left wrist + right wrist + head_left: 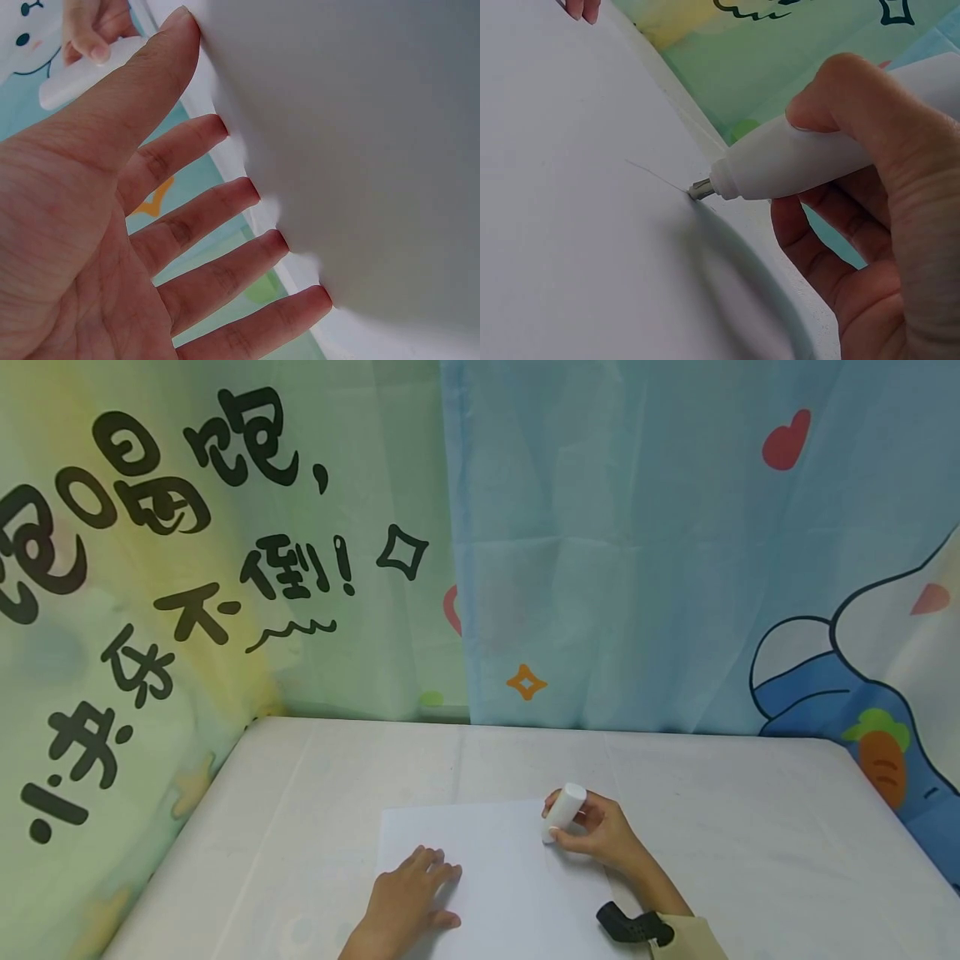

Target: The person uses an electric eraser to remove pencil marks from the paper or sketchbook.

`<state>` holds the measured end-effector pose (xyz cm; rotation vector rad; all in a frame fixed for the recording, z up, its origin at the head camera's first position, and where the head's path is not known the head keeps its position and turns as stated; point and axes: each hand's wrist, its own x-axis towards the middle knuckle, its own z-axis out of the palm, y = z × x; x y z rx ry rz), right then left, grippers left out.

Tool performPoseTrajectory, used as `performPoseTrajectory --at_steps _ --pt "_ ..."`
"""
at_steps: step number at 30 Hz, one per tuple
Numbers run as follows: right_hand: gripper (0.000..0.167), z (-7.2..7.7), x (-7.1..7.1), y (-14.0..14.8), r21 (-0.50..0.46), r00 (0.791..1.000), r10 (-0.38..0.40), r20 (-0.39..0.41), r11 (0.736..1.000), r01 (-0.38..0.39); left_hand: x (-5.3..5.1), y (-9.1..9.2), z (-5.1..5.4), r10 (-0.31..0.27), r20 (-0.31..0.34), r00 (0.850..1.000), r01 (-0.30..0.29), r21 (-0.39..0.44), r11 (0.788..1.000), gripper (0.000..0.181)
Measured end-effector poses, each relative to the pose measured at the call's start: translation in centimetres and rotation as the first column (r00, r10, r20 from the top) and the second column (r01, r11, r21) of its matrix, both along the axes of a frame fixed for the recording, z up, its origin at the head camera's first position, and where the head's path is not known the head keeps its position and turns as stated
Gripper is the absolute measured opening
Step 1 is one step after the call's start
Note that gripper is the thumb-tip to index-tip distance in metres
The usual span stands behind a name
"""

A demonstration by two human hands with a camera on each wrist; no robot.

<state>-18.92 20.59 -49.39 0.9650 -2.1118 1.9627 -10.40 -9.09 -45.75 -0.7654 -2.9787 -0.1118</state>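
Note:
My right hand point(600, 833) grips a white electric eraser point(564, 812), thick-bodied and tapering to a metal collet. In the right wrist view the eraser's tip point(697, 192) meets the white paper point(570, 187) at the end of a thin, faint line point(656, 175). The thumb and fingers of the right hand point(885, 150) wrap round its body. To the left, my left hand point(411, 893) rests its fingertips on the paper point(495, 860). Its fingers point(202, 217) are spread and nearly straight, with nothing held between them.
The sheet lies on a white-covered table point(315, 793). Behind stand a green printed curtain point(360, 652) with black writing and a blue one point(637, 568). A black strap piece point(633, 925) sits on the right wrist beside a pale sleeve point(686, 939).

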Motion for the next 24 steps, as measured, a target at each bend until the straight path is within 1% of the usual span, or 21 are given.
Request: performPoseTrajectory --at_steps 5,10,14,17,24 --pt "0.038 -0.04 -0.05 0.00 -0.007 1.000 0.004 -0.009 1.000 -0.005 -0.02 0.03 0.07 0.003 0.008 1.000 -0.002 -0.013 1.000 0.056" --pt "0.038 -0.07 -0.09 -0.07 -0.013 1.000 -0.002 -0.020 1.000 0.002 0.03 0.03 0.07 -0.004 -0.006 1.000 0.004 -0.010 1.000 0.056" --pt "0.037 -0.07 -0.16 -0.09 -0.007 0.999 -0.016 -0.046 1.000 0.016 0.01 0.00 0.01 -0.006 -0.013 1.000 0.006 -0.006 1.000 0.056" --pt "0.036 -0.03 -0.18 -0.06 -0.005 0.998 -0.021 -0.053 1.000 0.021 0.00 0.00 0.01 -0.004 -0.003 1.000 0.004 -0.006 1.000 0.057" --pt "0.036 0.05 -0.09 -0.03 -0.019 1.000 -0.005 -0.017 1.000 0.004 -0.01 -0.03 0.04 0.000 0.024 1.000 0.000 -0.008 1.000 0.057"
